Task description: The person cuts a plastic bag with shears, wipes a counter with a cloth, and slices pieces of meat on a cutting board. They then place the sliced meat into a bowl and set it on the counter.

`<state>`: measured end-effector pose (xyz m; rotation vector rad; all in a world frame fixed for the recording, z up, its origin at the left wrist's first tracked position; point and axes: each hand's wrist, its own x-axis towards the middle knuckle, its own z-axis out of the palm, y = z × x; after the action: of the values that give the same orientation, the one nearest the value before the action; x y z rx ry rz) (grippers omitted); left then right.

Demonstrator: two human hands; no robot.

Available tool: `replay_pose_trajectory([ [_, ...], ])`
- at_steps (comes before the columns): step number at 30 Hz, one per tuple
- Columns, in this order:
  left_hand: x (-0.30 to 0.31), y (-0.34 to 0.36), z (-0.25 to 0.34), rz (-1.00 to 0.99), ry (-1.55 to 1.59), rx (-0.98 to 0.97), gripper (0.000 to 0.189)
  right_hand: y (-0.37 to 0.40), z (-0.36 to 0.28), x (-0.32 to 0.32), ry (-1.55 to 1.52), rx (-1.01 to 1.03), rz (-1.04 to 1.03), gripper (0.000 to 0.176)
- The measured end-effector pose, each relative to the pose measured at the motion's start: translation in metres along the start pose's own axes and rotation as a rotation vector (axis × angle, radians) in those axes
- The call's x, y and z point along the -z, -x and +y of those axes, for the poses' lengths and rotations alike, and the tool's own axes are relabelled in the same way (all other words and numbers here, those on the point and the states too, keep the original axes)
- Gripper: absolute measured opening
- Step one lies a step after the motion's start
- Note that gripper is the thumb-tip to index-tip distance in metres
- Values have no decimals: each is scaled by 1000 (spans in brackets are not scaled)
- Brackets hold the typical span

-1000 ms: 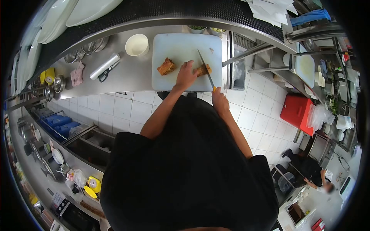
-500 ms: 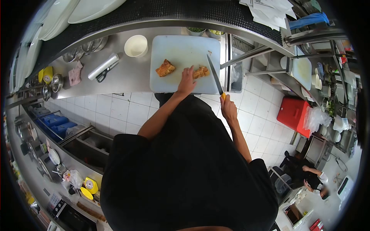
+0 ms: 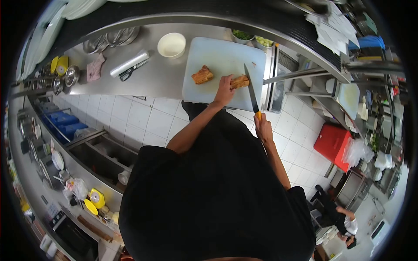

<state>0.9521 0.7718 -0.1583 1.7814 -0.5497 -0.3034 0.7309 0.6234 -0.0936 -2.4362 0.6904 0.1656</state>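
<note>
On the pale blue cutting board [image 3: 216, 50] lie two browned pieces of cooked meat. My left hand [image 3: 224, 92] has its fingers curled against the right-hand piece of meat [image 3: 240, 82], holding it on the board. My right hand [image 3: 264, 128] grips the yellow handle of a long kitchen knife [image 3: 252, 92]. The blade points away from me and runs along the right end of the held meat, its tip over the board. The other piece of meat [image 3: 202, 75] sits untouched to the left of my left hand.
Left of the board stand a cream bowl [image 3: 171, 45], a plastic-wrap roll [image 3: 129, 63], scissors [image 3: 133, 71] and a pink cloth [image 3: 95, 68]. Bowls of greens [image 3: 242, 35] and cut pieces [image 3: 264, 41] stand behind. A steel shelf edge [image 3: 196, 21] overhangs. Another person [image 3: 344, 217] is far right.
The knife blade has come left against the right end of the meat; before, it was slightly apart. My left hand stays on the meat. The whole view has shifted a little.
</note>
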Motion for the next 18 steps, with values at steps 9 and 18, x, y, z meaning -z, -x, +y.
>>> replay_pose_trajectory([
  [9, 70, -5, 52, 278, -30, -51, 70, -33, -70, 42, -47, 181, -44, 32],
  [18, 140, 20, 33, 406, -135, 82, 73, -65, -106, 11, 91, 313, -172, 38],
])
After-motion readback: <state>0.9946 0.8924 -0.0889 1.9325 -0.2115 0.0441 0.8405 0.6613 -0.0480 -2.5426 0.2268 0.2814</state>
